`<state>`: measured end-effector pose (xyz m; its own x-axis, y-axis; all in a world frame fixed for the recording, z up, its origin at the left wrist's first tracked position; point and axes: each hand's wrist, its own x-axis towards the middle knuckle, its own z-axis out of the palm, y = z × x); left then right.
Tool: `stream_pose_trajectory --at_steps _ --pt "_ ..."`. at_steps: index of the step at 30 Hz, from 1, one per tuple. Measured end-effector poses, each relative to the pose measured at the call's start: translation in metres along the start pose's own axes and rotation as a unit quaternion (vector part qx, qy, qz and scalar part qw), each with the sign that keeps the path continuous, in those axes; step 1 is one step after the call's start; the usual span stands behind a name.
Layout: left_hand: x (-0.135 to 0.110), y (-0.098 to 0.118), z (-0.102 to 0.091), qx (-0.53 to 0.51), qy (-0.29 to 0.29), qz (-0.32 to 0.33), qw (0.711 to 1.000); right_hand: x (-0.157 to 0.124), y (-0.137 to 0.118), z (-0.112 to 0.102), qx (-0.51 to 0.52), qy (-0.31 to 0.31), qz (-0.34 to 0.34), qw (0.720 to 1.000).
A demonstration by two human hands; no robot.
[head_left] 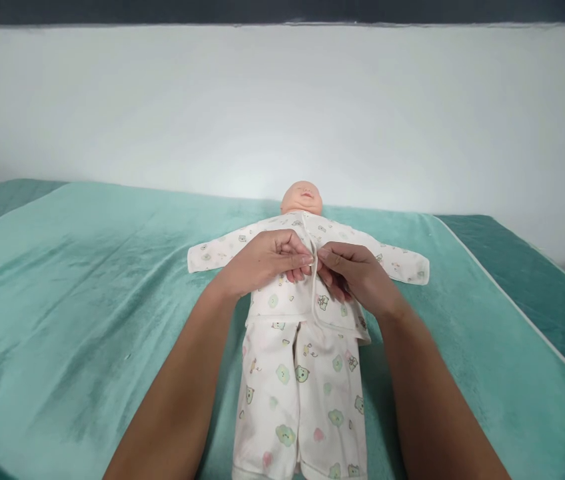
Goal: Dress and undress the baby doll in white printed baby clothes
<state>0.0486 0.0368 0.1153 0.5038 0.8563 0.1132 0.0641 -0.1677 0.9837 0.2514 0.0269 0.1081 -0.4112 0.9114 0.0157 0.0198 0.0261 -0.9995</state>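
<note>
A baby doll [302,197] lies on its back, its head toward the wall. It wears a white printed jacket [282,303] with both sleeves spread out sideways, and matching printed trousers [272,393]. Over the chest, my left hand [275,257] pinches the jacket's front edge between thumb and fingers. Close against it, my right hand [350,267] pinches the other front edge. The fingertips nearly meet at the front opening, and whatever fastener lies between them is too small to make out. Below my hands the jacket's edges hang slightly apart.
A turquoise plush blanket [87,300] with folds on its left side lies under the doll. A darker green cover [527,273] shows past its pale edge at right. The white wall [282,107] rises directly behind the doll's head.
</note>
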Motion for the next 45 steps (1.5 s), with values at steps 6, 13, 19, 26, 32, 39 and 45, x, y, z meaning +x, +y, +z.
stream_pose_trajectory --at_steps 6,13,19,26,32,39,45 --pt "-0.0006 0.0002 -0.0027 0.006 -0.033 0.003 0.999 0.0005 -0.0003 -0.0013 -0.019 -0.014 0.005 1.000" --pt "0.0004 -0.0008 -0.0035 -0.018 -0.042 -0.007 0.999 0.0028 0.0036 -0.0025 -0.019 -0.022 -0.020 0.999" --pt "0.0004 -0.0006 -0.0031 -0.006 -0.045 -0.019 0.999 0.0032 0.0041 -0.0063 -0.005 -0.057 -0.033 0.998" --pt "-0.0036 0.0019 -0.0031 0.038 -0.048 -0.011 0.998 0.0014 0.0006 -0.0044 -0.037 -0.064 -0.010 0.997" --pt "-0.0019 0.0019 0.0005 0.044 -0.044 -0.029 0.998 0.0018 0.0027 -0.0043 -0.040 -0.071 0.003 0.997" --pt "-0.0018 0.0001 0.0019 0.045 -0.025 -0.027 0.998 0.0021 0.0033 -0.0043 -0.031 -0.073 -0.004 0.997" --pt "-0.0016 0.0003 0.0003 0.000 -0.044 -0.025 0.999 0.0021 0.0034 -0.0059 -0.028 -0.082 -0.009 0.996"
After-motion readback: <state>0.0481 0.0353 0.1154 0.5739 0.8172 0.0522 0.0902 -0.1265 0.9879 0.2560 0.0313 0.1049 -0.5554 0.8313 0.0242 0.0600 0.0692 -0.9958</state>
